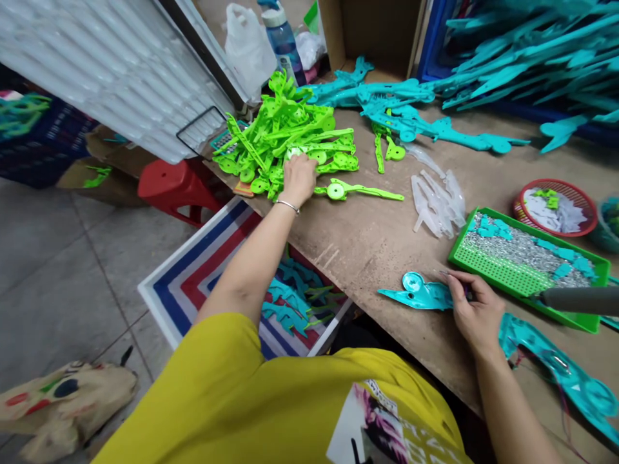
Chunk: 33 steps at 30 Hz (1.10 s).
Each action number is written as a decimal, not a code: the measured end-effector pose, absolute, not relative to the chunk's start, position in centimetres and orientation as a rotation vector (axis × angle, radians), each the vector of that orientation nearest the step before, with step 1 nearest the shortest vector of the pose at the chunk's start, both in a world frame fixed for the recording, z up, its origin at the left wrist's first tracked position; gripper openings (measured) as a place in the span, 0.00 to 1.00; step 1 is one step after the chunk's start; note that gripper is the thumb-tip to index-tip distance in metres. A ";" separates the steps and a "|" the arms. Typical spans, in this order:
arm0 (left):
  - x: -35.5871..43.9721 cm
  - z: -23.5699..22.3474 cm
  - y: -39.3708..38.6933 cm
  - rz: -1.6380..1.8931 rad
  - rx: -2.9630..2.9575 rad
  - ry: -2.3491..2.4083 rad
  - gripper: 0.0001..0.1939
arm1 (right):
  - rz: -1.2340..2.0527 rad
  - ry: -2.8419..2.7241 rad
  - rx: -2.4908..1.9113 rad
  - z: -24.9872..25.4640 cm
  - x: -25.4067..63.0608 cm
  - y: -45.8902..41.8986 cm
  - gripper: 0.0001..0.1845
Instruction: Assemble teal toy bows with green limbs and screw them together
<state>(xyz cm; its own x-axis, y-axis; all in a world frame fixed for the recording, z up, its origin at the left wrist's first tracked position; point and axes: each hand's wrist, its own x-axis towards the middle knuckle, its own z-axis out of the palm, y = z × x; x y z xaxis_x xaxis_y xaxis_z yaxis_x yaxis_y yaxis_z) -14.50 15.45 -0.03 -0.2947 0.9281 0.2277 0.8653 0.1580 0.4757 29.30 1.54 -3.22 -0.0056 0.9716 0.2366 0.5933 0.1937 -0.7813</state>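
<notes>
My left hand (298, 179) reaches out to the pile of bright green plastic parts (283, 132) on the wooden table (367, 238), fingers curled down on one green piece at the pile's near edge. My right hand (476, 310) rests near the table's front edge and grips a teal plastic part (420, 293) with a round end, lying flat on the table. A single green part (355, 189) lies just right of my left hand.
Teal parts (411, 119) are heaped at the back and right. Clear plastic pieces (438, 200), a green tray of small metal bits (503, 270), a red basket (556, 207) and a grey tool (578, 300) lie on the right. A striped bag holding teal parts (193, 283) sits below the table.
</notes>
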 end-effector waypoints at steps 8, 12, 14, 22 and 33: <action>-9.3 3.7 11.7 0.850 1.976 1.836 0.14 | 0.620 -1.687 -1.508 -2.9 29.1 1.6 0.14; -4.2 3.4 5.6 0.481 2.123 1.157 0.20 | 0.647 -1.713 -1.507 -2.7 29.6 1.5 0.13; -2.6 2.9 3.3 0.367 2.126 1.023 0.22 | 0.654 -1.728 -1.497 -2.6 29.9 1.4 0.12; -1.2 0.2 2.6 0.168 2.266 0.938 0.29 | 0.659 -1.759 -1.528 -2.1 29.9 1.1 0.12; -0.8 0.6 6.2 -0.050 2.390 0.751 0.32 | 0.638 -1.788 -1.457 -2.2 30.0 1.1 0.08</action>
